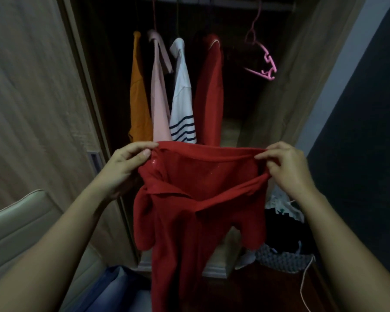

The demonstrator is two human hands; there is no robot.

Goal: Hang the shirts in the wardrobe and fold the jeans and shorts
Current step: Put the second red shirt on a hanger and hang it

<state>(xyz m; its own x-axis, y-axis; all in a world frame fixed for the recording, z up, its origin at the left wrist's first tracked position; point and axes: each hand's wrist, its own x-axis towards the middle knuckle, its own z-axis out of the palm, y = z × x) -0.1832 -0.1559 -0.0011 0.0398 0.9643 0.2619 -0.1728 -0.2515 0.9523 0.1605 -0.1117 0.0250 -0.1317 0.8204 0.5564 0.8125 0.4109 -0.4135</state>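
Both pinching the red shirt (pixel 200 199), top edge — left hand (pixel 126 167), right hand (pixel 286 170); four shirts (pixel 182 104) hung behind

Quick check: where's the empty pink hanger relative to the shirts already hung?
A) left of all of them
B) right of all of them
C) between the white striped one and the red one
B: the pink hanger hangs bare to the right of the hung red shirt, which is the rightmost of the four hung garments.
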